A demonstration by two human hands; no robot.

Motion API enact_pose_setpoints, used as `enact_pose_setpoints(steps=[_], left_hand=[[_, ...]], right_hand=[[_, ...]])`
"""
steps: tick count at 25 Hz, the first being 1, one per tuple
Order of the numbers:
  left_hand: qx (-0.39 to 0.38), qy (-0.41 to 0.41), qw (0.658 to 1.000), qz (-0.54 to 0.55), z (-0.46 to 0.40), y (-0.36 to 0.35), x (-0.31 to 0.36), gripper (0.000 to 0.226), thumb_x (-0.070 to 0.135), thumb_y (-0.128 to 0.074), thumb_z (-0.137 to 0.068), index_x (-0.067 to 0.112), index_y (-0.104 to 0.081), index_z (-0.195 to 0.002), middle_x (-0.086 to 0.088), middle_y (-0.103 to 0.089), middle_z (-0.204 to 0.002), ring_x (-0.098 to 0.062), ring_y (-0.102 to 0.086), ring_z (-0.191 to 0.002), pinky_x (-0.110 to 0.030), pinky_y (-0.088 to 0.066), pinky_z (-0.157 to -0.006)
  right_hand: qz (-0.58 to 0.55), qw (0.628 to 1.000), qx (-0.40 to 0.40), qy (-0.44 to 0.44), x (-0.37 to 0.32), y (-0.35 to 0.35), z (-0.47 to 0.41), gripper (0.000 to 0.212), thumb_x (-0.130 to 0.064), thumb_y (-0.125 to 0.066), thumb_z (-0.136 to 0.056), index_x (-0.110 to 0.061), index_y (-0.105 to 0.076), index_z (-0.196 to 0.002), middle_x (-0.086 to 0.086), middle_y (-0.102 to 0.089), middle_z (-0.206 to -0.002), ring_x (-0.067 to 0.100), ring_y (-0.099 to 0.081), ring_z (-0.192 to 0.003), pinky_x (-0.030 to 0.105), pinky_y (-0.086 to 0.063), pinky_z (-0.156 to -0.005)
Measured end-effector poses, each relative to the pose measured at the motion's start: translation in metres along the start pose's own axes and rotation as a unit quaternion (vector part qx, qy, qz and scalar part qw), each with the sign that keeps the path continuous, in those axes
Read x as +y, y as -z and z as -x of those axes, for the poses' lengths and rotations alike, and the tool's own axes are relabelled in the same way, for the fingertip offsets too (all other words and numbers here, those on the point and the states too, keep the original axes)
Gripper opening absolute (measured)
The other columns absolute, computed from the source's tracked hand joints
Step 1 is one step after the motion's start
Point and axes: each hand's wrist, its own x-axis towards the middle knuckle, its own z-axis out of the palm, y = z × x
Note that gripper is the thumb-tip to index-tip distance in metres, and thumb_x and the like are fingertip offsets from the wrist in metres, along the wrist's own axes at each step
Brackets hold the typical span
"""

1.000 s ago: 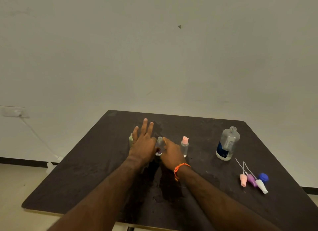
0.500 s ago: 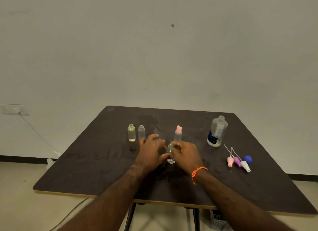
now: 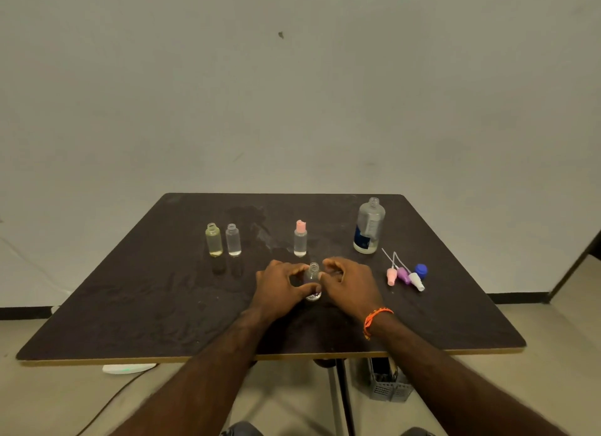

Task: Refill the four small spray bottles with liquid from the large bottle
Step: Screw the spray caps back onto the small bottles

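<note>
Fingers (image 3: 300, 270) of both hands curl round small open bottle (image 3: 313, 274), hiding its lower body & contents.

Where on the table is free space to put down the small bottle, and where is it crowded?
Bare patches: the table's near-left corner in front of the yellowish bottle, and the near-right corner in front of the loose spray heads. Crowded: the right side, between the large bottle and the spray heads.
</note>
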Motion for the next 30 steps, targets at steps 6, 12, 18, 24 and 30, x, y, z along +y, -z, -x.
enact_pose_setpoints(steps=[6, 12, 18, 24, 30], left_hand=[[-0.003, -0.002, 1.000, -0.002, 0.001, -0.003, -0.005, 0.049, 0.071, -0.072, -0.076, 0.047, -0.075, -0.118, 0.030, -0.073, -0.102, -0.002, -0.062, -0.109, -0.051, -0.045, -0.104], [0.023, 0.001, 1.000, 0.007, 0.003, -0.005, -0.005, 0.050, 0.055, -0.081, -0.083, 0.036, -0.074, -0.128, 0.020, -0.071, -0.109, -0.008, -0.055, -0.116, -0.046, -0.039, -0.109], [0.022, -0.001, 1.000, 0.001, 0.003, -0.003, -0.004, 0.050, 0.051, -0.084, -0.082, 0.033, -0.075, -0.127, 0.030, -0.057, -0.098, -0.008, -0.053, -0.114, -0.044, -0.038, -0.109], [0.010, -0.005, 1.000, 0.011, 0.002, -0.006, -0.010, 0.052, 0.064, -0.078, -0.079, 0.040, -0.075, -0.125, 0.025, -0.070, -0.104, -0.006, -0.059, -0.114, -0.049, -0.043, -0.108], [-0.005, -0.006, 1.000, 0.004, -0.004, -0.011, -0.019, 0.061, 0.078, -0.067, -0.074, 0.043, -0.074, -0.124, 0.028, -0.073, -0.103, -0.002, -0.064, -0.109, -0.051, -0.048, -0.103]], right_hand=[[0.231, 0.967, 0.086, -0.067, 0.050, 0.046, -0.019, 0.013, -0.023, -0.058, -0.087, -0.012, -0.062, -0.081, 0.008, -0.064, -0.086, 0.028, -0.063, -0.080, 0.037, -0.053, -0.071], [0.253, 0.958, 0.059, -0.119, 0.076, 0.052, -0.026, 0.030, -0.032, -0.066, -0.091, -0.009, -0.064, -0.109, 0.010, -0.066, -0.105, 0.026, -0.064, -0.094, 0.037, -0.054, -0.081], [0.232, 0.962, 0.041, -0.135, 0.082, 0.045, -0.029, 0.019, -0.018, -0.063, -0.095, -0.008, -0.064, -0.110, 0.011, -0.066, -0.105, 0.024, -0.065, -0.093, 0.040, -0.057, -0.087], [0.191, 0.970, 0.056, -0.140, 0.079, 0.042, -0.030, 0.012, -0.014, -0.065, -0.093, -0.009, -0.068, -0.103, 0.009, -0.068, -0.095, 0.021, -0.065, -0.087, 0.040, -0.057, -0.086], [0.093, 0.977, 0.118, -0.154, 0.073, 0.045, -0.025, 0.001, -0.013, -0.067, -0.086, -0.014, -0.067, -0.087, 0.002, -0.068, -0.082, 0.017, -0.062, -0.078, 0.034, -0.056, -0.078]])
